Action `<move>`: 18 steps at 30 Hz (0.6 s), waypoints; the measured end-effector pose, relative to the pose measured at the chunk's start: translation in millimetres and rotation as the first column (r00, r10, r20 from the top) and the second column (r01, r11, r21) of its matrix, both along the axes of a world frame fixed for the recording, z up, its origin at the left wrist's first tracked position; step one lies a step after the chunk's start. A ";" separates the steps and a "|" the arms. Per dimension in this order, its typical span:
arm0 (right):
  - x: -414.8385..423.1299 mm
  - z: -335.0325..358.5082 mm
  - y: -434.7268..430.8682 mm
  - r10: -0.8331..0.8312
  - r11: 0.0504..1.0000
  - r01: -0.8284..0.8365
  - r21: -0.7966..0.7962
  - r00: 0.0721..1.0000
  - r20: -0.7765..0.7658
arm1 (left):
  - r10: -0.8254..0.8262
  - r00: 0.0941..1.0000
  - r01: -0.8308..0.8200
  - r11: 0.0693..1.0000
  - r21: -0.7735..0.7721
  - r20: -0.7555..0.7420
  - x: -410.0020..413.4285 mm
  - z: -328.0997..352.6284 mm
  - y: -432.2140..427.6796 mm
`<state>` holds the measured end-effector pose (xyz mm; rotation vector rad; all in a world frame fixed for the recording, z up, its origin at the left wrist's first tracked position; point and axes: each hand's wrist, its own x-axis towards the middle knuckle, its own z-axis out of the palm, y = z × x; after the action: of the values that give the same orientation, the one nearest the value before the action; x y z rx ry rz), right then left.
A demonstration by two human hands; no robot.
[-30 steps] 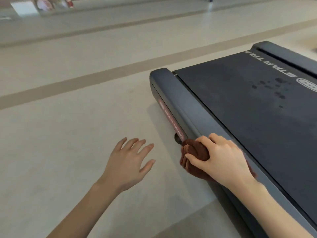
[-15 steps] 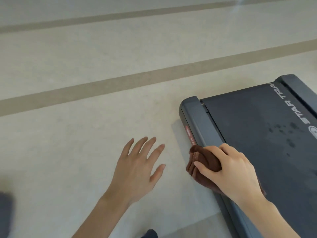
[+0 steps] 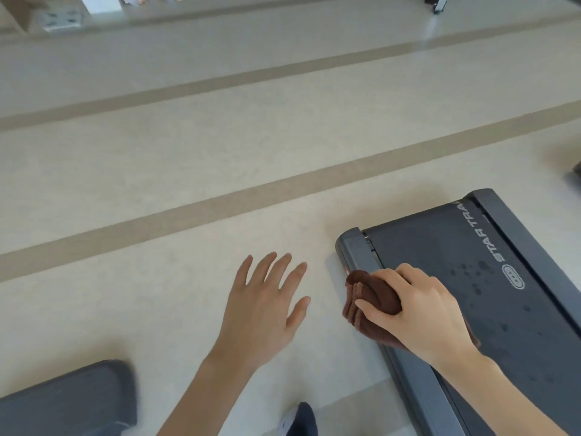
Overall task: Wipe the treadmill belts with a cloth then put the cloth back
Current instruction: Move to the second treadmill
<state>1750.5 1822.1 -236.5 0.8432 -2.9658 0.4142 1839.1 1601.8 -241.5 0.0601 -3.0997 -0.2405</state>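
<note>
- The right hand [image 3: 421,313] grasps a bunched brown cloth [image 3: 371,297], with fingers curled over the top and the thumb pinching the folds from the near side.
- The cloth sits on the treadmill's left side rail [image 3: 361,256], close to the rail's rounded end corner. Its folded edge hangs slightly over the outer side toward the floor [image 3: 157,184]. A small part of the cloth also shows past the wrist, on the belt side.
- The left hand [image 3: 261,313] is released and holds nothing. Its fingers are straight and spread, palm down, above the floor just beside the treadmill. Whether it touches the floor cannot be told.
- The dark belt [image 3: 440,253] lies between the left side rail and the right side rail [image 3: 518,234]. It carries white lettering [image 3: 481,234] reading "STAR TRA" and an oval logo.
- A cluster of darker spots [image 3: 471,269] marks the belt near the logo, just beyond the right hand.
- The pale floor is crossed by tan stripes [image 3: 220,202] running diagonally.
- A blurred dark grey shape [image 3: 69,401] fills the lower left corner, and a dark shoe tip [image 3: 301,420] shows at the bottom edge between the forearms.
- A wall outlet [image 3: 63,18] is visible at the top left.
</note>
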 end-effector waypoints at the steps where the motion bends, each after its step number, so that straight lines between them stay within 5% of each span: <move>1: 2.1 20.8 -4.6 0.000 1.000 0.000 -0.011 1.000 -0.008 | -0.001 1.000 0.001 1.000 0.023 -0.007 0.2 23.2 -4.5; 9: 17.6 130.5 -29.4 -0.088 0.995 0.088 -0.054 0.996 -0.002 | -0.020 0.995 0.025 0.998 0.055 -0.096 -4.5 142.0 -29.2; 18: 7.0 155.4 -31.7 -0.173 0.985 0.175 -0.003 0.975 0.141 | -0.138 0.988 0.137 0.990 -0.011 -0.066 -23.3 147.9 -37.5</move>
<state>1757.5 1790.4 -81.1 0.5684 -3.1261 0.5067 1815.8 1564.2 -93.6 -0.1592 -3.0413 -0.2315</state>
